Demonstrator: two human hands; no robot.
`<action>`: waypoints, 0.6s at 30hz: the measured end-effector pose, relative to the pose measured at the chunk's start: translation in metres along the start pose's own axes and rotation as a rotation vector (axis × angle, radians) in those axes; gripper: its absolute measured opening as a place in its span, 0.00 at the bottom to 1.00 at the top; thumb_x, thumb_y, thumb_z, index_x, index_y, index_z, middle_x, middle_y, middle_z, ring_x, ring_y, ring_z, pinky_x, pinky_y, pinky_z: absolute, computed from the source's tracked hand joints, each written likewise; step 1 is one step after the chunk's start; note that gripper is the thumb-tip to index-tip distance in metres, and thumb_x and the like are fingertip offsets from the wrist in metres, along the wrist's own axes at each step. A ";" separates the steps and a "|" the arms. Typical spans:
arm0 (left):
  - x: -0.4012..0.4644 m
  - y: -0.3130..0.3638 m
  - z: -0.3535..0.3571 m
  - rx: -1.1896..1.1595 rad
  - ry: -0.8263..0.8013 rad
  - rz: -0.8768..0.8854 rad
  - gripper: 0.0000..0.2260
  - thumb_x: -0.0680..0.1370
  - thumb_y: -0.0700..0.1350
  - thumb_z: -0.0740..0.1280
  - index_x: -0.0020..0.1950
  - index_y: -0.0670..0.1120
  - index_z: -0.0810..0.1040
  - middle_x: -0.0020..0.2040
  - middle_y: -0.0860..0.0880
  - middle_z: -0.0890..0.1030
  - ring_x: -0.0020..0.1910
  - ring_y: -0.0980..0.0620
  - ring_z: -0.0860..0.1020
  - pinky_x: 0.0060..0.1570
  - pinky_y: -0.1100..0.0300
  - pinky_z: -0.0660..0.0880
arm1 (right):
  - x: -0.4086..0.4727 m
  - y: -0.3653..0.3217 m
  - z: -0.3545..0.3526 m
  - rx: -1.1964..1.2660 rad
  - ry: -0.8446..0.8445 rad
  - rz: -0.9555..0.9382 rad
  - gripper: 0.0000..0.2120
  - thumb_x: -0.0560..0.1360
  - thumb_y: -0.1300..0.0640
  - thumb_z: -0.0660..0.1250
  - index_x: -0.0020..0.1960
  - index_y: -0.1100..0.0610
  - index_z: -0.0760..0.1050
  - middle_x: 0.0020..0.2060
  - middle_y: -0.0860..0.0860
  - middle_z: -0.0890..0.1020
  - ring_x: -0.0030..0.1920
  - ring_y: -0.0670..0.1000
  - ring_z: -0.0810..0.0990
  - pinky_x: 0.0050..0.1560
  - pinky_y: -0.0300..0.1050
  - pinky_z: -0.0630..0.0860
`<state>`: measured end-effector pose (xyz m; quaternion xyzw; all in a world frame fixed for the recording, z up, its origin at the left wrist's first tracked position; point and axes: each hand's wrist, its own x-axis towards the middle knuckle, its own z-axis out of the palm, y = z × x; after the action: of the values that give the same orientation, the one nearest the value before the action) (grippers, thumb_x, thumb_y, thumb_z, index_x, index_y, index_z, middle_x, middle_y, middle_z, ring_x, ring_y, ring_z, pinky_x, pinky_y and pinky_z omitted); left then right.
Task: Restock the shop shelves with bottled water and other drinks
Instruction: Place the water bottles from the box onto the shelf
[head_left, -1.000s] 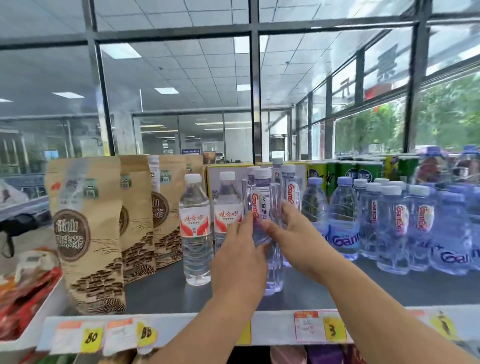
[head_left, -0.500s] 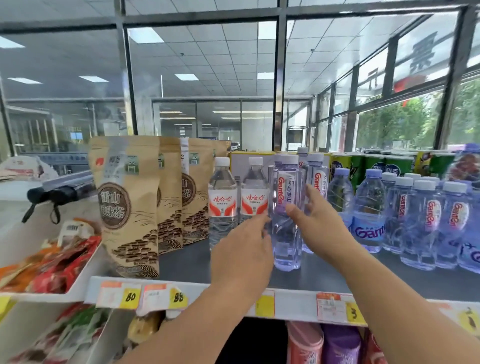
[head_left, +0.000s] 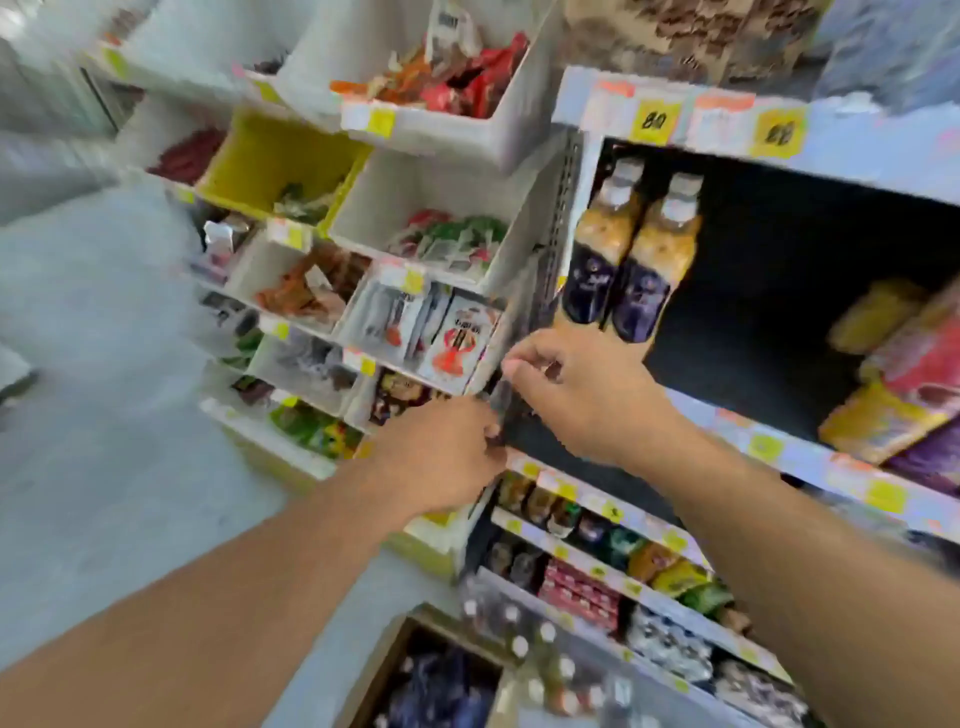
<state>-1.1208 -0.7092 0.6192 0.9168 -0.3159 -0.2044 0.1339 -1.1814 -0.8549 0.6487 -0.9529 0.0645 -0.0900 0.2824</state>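
Head view is pretty smeared, so take the details loosely. Closest in, below both hands, sits an open box (head_left: 415, 675) with capped bottles (head_left: 519, 644) standing in it (drinks, can't read labels). Left hand (head_left: 441, 457) has its fingers curled inward, right hand (head_left: 587, 395) has thumb and fingers bunched as if pinching; nothing visible in either, and whether they touch something thin between them I can't tell. Just above the right hand, two dark-labelled bottles (head_left: 623, 260) stand side by side on the shelf (head_left: 779, 441). Left of the hands, white bins (head_left: 447, 130) hold snack packets.
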 end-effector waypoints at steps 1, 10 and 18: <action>-0.004 -0.028 0.018 -0.016 -0.052 -0.049 0.14 0.77 0.58 0.64 0.51 0.49 0.78 0.49 0.49 0.82 0.47 0.46 0.80 0.48 0.50 0.78 | 0.000 0.000 0.035 -0.002 -0.103 0.019 0.11 0.82 0.49 0.62 0.52 0.51 0.82 0.46 0.46 0.83 0.47 0.48 0.80 0.47 0.48 0.77; -0.031 -0.233 0.230 -0.225 -0.294 -0.451 0.18 0.76 0.58 0.65 0.62 0.53 0.76 0.60 0.50 0.81 0.59 0.45 0.78 0.59 0.51 0.75 | -0.044 0.049 0.368 0.009 -0.600 0.186 0.13 0.81 0.50 0.60 0.45 0.54 0.79 0.46 0.54 0.84 0.49 0.58 0.81 0.47 0.50 0.77; -0.031 -0.344 0.415 -0.425 -0.365 -0.676 0.10 0.77 0.51 0.63 0.55 0.50 0.78 0.54 0.50 0.83 0.52 0.46 0.80 0.55 0.50 0.77 | -0.102 0.146 0.589 -0.097 -0.865 0.322 0.10 0.81 0.54 0.60 0.53 0.52 0.80 0.51 0.53 0.84 0.51 0.58 0.81 0.49 0.48 0.77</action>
<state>-1.1535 -0.4745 0.1341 0.8695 0.0327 -0.4558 0.1873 -1.1687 -0.6491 0.0693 -0.8929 0.0918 0.3639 0.2487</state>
